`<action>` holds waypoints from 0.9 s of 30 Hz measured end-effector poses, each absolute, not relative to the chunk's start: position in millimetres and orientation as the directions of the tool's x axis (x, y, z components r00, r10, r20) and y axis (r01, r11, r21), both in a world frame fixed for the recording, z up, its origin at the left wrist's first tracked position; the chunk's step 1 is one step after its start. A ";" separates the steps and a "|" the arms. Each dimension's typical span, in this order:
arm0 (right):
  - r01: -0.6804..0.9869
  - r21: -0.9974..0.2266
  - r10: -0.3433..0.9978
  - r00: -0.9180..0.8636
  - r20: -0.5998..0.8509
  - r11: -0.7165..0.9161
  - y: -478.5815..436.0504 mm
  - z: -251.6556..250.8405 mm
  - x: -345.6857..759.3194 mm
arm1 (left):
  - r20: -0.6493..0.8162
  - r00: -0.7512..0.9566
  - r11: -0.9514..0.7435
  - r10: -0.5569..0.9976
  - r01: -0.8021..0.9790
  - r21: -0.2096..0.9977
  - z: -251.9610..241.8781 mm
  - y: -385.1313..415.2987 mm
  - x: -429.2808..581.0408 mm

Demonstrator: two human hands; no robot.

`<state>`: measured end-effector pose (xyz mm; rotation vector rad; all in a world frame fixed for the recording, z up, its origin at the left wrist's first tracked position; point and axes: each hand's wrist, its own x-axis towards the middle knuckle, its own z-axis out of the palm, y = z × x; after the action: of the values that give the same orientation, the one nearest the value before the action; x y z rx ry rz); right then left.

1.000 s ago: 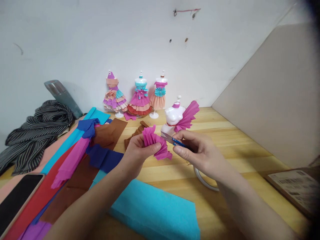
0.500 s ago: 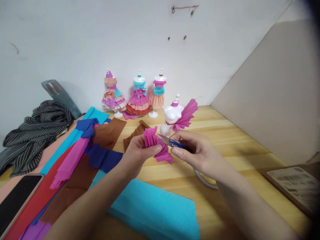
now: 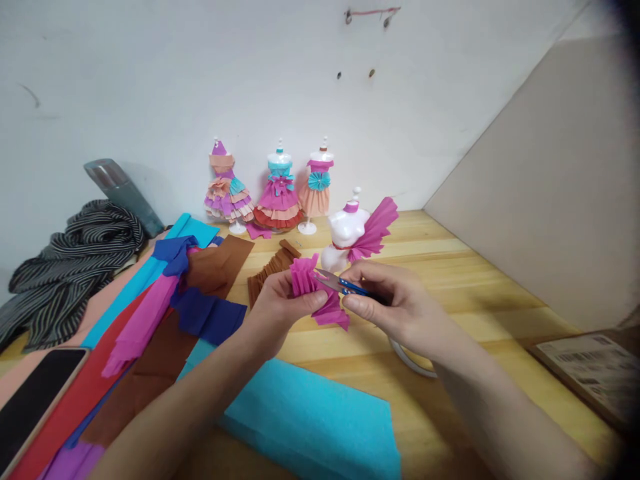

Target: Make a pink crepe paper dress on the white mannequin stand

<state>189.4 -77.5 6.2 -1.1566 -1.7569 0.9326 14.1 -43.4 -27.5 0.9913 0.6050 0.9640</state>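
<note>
My left hand (image 3: 285, 303) pinches a gathered strip of pink crepe paper (image 3: 333, 311) between thumb and fingers, its pleats fanning up and down. In my right hand (image 3: 387, 293) is a pair of scissors (image 3: 347, 285) with blue on the blades' base; the fingers wrap the handles and hide them. The scissor tips touch the right side of the pink paper. Just behind my hands stands a small white mannequin (image 3: 346, 230) with a pink neckband and a pleated pink paper fan (image 3: 376, 230) at its waist.
Three dressed mannequins (image 3: 280, 193) stand along the wall. On the left lie coloured crepe sheets, a striped cloth (image 3: 75, 267) and a phone (image 3: 40, 400). A blue sheet (image 3: 320, 420) lies in front, a tape roll (image 3: 413, 363) under my right wrist, a cardboard box (image 3: 585, 367) at right.
Hardly anything differs: both hands, with the pink paper and scissors, keep the same pose. The whole view has shifted by a few pixels.
</note>
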 end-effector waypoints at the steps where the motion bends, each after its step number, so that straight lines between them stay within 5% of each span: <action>1: 0.338 -0.892 0.943 -0.247 0.224 0.300 -77.5 6.4 189.3 | -0.011 0.461 0.215 0.887 -0.392 0.895 -27.2 -43.7 14.4; 27: 0.255 -0.931 0.951 -0.229 0.205 0.262 -77.8 5.6 186.7 | 0.018 0.476 0.209 0.879 -0.420 0.883 -28.6 -43.9 14.9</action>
<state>186.7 -77.8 5.6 -1.1254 -1.6734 1.0178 14.9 -43.9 -28.6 0.9823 0.5652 0.9732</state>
